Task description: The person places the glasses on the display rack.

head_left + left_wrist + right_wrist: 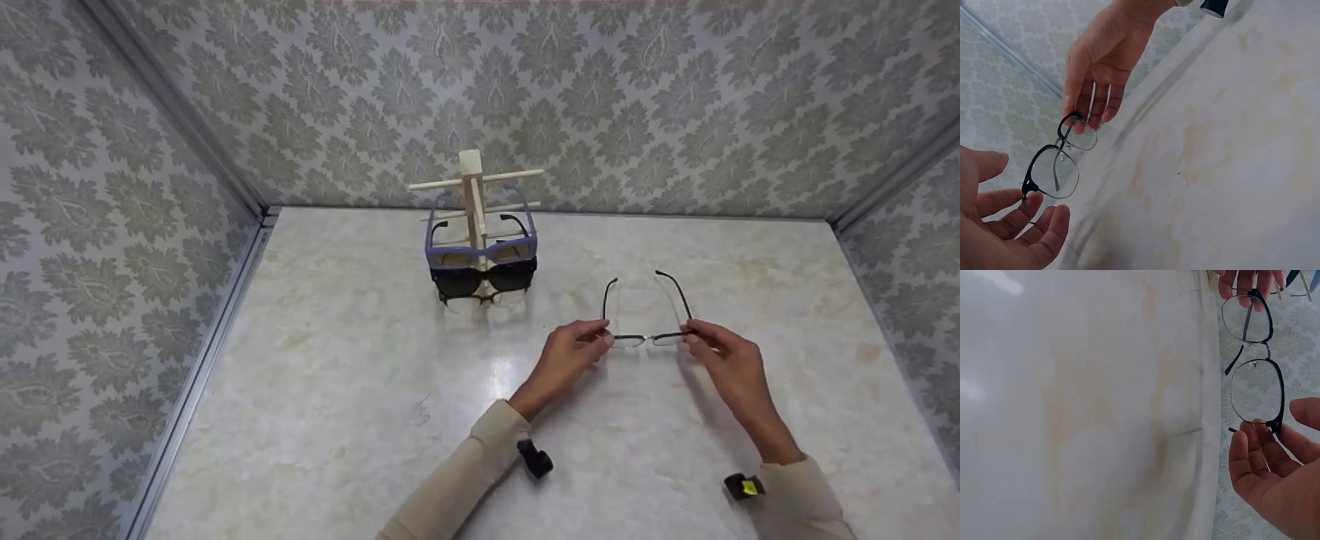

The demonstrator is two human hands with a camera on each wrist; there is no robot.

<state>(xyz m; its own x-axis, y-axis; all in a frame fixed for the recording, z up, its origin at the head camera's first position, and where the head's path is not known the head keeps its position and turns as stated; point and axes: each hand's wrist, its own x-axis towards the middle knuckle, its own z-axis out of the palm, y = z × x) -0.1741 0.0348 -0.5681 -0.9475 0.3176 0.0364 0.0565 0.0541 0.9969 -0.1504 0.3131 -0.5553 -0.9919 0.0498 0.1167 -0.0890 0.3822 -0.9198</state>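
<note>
A pair of eyeglasses [628,339] with black upper rims, thin metal lower rims and clear lenses spans between my two hands. Its black temples are unfolded and point away from me in the head view. My left hand [566,354] holds the left end by the hinge; in the left wrist view the fingers [1030,205] curl at that corner, with the thumb standing apart. At the other end, my right hand [733,366] holds the corner. The right wrist view shows its fingers [1266,444] bent under the hinge, thumb raised off the frame.
Left of my hands stands a wooden display rack [471,187] with crosswise pegs. It carries purple-framed sunglasses [480,259], black sunglasses [510,277] and clear-lens glasses [465,304] lowest. The marbled tabletop [337,390] meets patterned wall panels [495,90] at the back and sides.
</note>
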